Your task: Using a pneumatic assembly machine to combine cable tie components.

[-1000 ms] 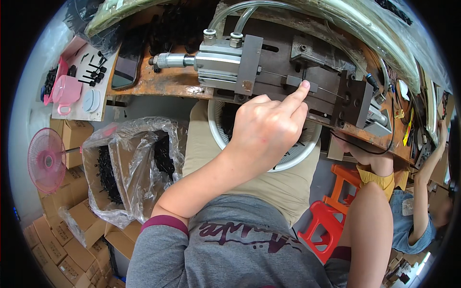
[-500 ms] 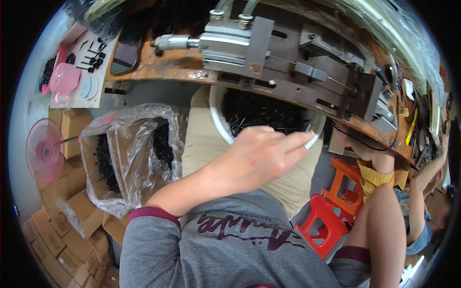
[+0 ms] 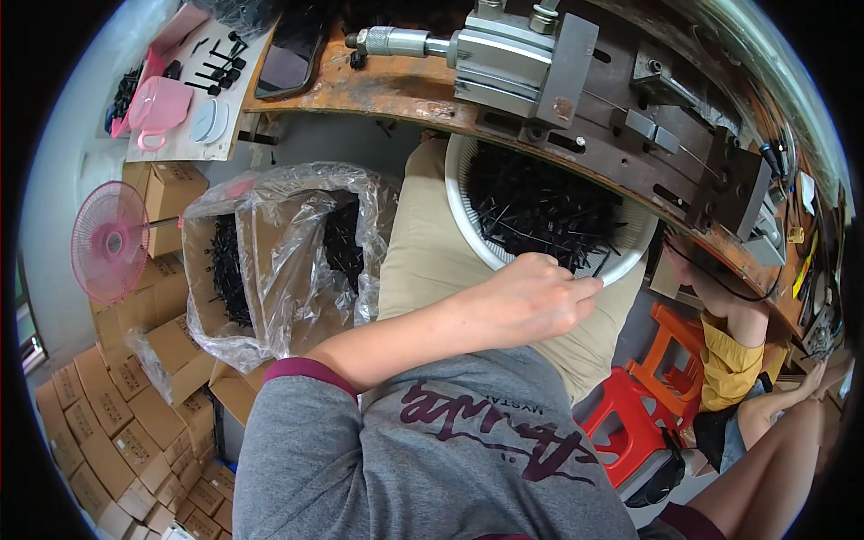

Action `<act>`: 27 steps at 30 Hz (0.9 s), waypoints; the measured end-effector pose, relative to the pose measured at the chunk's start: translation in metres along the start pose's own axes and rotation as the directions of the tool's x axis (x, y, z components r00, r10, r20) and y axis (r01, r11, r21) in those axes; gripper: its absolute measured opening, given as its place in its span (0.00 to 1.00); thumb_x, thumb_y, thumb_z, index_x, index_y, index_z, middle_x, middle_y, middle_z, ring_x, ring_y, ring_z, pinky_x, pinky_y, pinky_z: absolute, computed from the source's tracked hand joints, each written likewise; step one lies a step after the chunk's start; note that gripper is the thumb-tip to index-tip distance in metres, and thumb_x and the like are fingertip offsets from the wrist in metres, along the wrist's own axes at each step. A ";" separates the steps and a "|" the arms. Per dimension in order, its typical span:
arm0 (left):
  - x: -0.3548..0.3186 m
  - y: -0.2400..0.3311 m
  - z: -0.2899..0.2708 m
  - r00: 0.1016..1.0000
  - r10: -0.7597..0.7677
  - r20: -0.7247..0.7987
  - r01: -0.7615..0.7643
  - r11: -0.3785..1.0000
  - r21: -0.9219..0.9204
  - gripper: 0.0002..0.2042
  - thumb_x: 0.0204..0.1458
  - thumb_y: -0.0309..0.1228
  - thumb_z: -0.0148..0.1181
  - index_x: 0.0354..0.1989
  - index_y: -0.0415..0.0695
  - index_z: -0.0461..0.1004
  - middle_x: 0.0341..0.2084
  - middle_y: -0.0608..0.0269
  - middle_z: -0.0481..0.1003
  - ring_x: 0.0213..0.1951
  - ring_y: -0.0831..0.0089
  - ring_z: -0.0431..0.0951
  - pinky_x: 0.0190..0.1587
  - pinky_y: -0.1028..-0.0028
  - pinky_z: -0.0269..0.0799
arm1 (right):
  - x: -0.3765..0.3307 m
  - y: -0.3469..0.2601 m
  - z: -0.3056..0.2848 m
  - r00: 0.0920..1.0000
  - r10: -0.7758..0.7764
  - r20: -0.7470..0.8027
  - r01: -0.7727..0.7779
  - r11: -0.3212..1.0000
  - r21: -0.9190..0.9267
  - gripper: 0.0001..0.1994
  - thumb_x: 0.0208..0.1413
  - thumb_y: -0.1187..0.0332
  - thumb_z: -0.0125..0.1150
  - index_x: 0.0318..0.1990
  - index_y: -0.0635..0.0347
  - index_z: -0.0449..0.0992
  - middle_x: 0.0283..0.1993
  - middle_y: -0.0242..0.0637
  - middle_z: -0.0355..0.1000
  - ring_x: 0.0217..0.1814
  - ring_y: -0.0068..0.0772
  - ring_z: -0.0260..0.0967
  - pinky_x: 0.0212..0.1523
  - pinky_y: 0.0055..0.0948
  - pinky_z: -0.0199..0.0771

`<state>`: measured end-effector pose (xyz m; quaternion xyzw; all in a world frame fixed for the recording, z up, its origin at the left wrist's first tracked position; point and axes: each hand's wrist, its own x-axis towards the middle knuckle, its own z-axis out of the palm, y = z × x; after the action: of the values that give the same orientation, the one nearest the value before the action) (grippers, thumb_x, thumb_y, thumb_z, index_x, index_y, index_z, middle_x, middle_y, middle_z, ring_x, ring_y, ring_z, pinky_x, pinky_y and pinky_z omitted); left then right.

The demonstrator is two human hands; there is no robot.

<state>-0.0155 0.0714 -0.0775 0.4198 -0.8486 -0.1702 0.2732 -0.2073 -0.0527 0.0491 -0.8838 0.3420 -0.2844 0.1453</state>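
My left hand (image 3: 551, 301) reaches across my lap to the near rim of a white plastic basket (image 3: 465, 220). Its fingers are curled together, and whatever they hold, if anything, is hidden. Inside the basket lies a heap of thin black parts (image 3: 531, 202), some long and pin-like. The basket rests between my thighs, partly beneath the bench edge. My right forearm (image 3: 765, 472) stretches out at the lower right; its hand does not show.
Above the basket, a metal fixture with a cylinder (image 3: 504, 67) sits on the wooden bench (image 3: 418, 108). A plastic-lined carton (image 3: 261, 270) of black parts stands left, near a pink fan (image 3: 112, 241). Red stool (image 3: 621, 423) and another person's yellow shorts (image 3: 733, 360) are right.
The view has shifted, so the bench and basket appear farther right. My left hand's fingers have curled in, from extended over the basket rim to closed. My right arm has swung outward to the right.
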 end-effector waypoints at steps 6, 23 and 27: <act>0.002 0.002 0.009 0.998 0.034 0.055 -0.033 0.999 -0.016 0.09 0.43 0.27 0.58 0.33 0.38 0.75 0.46 0.54 0.78 0.32 0.70 0.81 0.32 0.72 0.74 | -0.004 -0.001 -0.008 1.000 0.021 -0.007 -0.021 1.000 -0.009 0.12 0.60 0.72 0.54 0.48 0.69 0.75 0.48 0.42 0.75 0.42 0.32 0.74 0.45 0.30 0.72; -0.012 0.000 0.034 0.980 0.043 0.195 -0.028 0.997 -0.079 0.07 0.44 0.26 0.57 0.30 0.36 0.75 0.43 0.51 0.78 0.32 0.64 0.81 0.33 0.67 0.78 | -0.007 0.004 -0.012 0.999 0.042 -0.034 -0.040 0.998 0.056 0.13 0.60 0.71 0.54 0.49 0.68 0.75 0.48 0.42 0.75 0.43 0.33 0.74 0.46 0.31 0.72; -0.014 0.003 0.042 0.973 0.052 0.226 -0.028 0.994 -0.106 0.06 0.43 0.25 0.56 0.28 0.36 0.74 0.41 0.52 0.78 0.32 0.63 0.81 0.33 0.67 0.78 | -0.006 0.008 -0.014 0.998 0.057 -0.033 -0.054 0.994 0.092 0.13 0.60 0.71 0.54 0.49 0.68 0.75 0.48 0.42 0.75 0.44 0.33 0.74 0.46 0.31 0.72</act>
<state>-0.0361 0.0872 -0.1140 0.3657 -0.8730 -0.2548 0.1981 -0.2233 -0.0555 0.0547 -0.8613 0.3557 -0.3110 0.1870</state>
